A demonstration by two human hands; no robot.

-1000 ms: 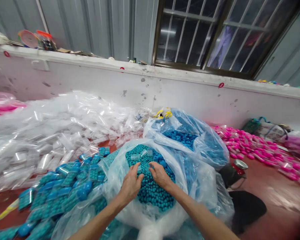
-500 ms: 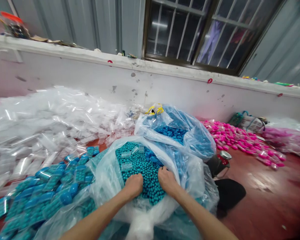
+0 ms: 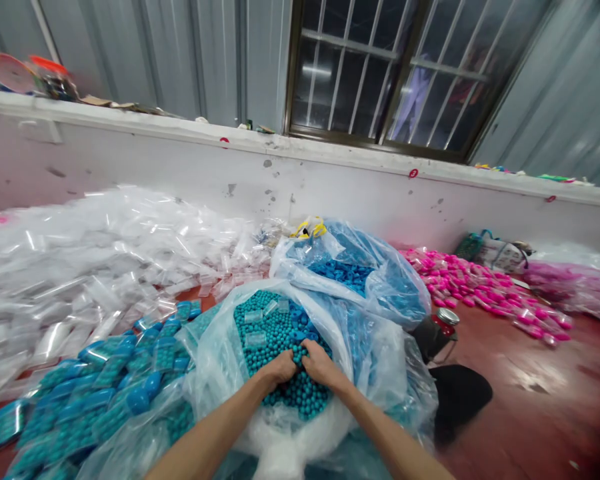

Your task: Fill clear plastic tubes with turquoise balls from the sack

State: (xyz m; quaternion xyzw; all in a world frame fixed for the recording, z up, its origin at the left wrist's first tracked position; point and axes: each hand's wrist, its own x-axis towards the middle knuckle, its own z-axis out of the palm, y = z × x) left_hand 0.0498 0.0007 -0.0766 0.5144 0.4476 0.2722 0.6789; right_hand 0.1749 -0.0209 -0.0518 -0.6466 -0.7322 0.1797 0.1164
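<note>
A clear plastic bag [image 3: 215, 360] in front of me is full of small teal balls [image 3: 273, 327]. My left hand [image 3: 279, 368] and my right hand [image 3: 319, 364] are pressed together in the middle of the balls, fingers curled and closed over something small that I cannot make out. A few small clear bags [image 3: 254, 317] lie on top of the balls further in.
Filled teal packets [image 3: 95, 400] spread at the left. A big heap of empty clear bags [image 3: 95, 260] lies behind them. A second bag of blue pieces [image 3: 350, 273] stands behind the first. Pink packets [image 3: 480, 287] cover the floor at right, and a lidded jar [image 3: 443, 327] stands beside the bags.
My two hands were apart in the balls half a second ago; they have now come together at the middle. The view has shifted slightly.
</note>
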